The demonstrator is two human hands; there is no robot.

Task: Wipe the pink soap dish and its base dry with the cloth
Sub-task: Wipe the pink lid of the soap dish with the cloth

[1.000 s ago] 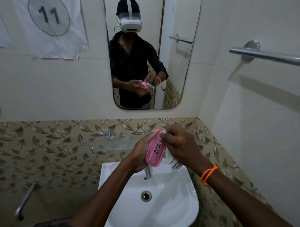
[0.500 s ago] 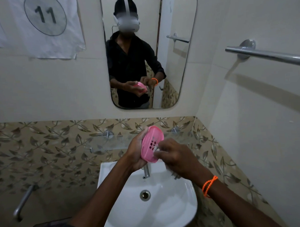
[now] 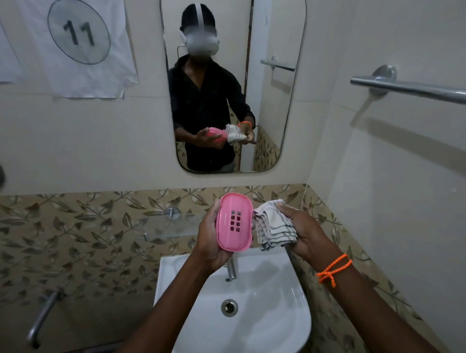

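Observation:
My left hand [image 3: 209, 239] holds the pink soap dish [image 3: 234, 221] upright above the sink, its slotted face turned toward me. Several small drain holes show in its middle. My right hand [image 3: 306, 233] grips a bunched white cloth with grey stripes [image 3: 274, 226] just to the right of the dish. The cloth's left edge touches or nearly touches the dish's right rim. I cannot tell whether the dish and its base are one piece here.
A white sink [image 3: 271, 320] with a chrome tap [image 3: 231, 271] is below my hands. A glass shelf [image 3: 167, 226] runs along the leaf-patterned tiles. A mirror [image 3: 276, 101] hangs ahead, a steel towel bar [image 3: 413, 89] on the right wall, a pipe handle [image 3: 42, 317] lower left.
The dish has turned from edge-on to face me. My right hand has pulled off its face to the right, and the cloth, previously hidden behind the hand, now shows.

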